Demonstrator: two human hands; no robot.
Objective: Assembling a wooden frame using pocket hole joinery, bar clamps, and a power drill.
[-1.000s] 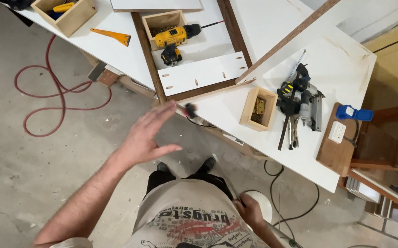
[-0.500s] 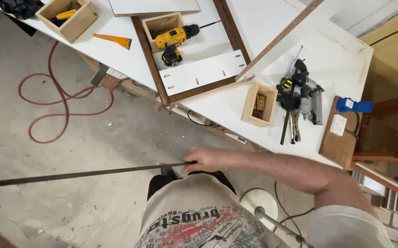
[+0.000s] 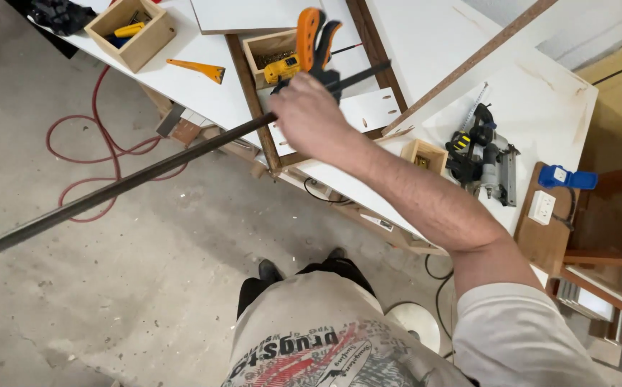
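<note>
My right hand (image 3: 309, 115) grips a long bar clamp (image 3: 131, 183) near its orange and black head (image 3: 316, 41), held above the white workbench (image 3: 440, 50). The dark steel bar runs down to the left and leaves the frame at the left edge. Under the clamp head lie a yellow cordless drill (image 3: 282, 69), a small wooden box (image 3: 269, 46) and a white panel with slots (image 3: 368, 111) inside a dark wooden frame (image 3: 250, 97). My left hand is out of sight.
A wooden box of tools (image 3: 130, 30) and an orange scraper (image 3: 197, 69) lie at the bench's left. A small box (image 3: 423, 154), power tools (image 3: 484, 154) and a blue plug (image 3: 567, 177) sit at the right. A red hose (image 3: 85, 147) loops on the concrete floor.
My right hand has lifted the clamp's head end from near my waist up over the bench. The bar now slopes up to the right. My left hand has left the view.
</note>
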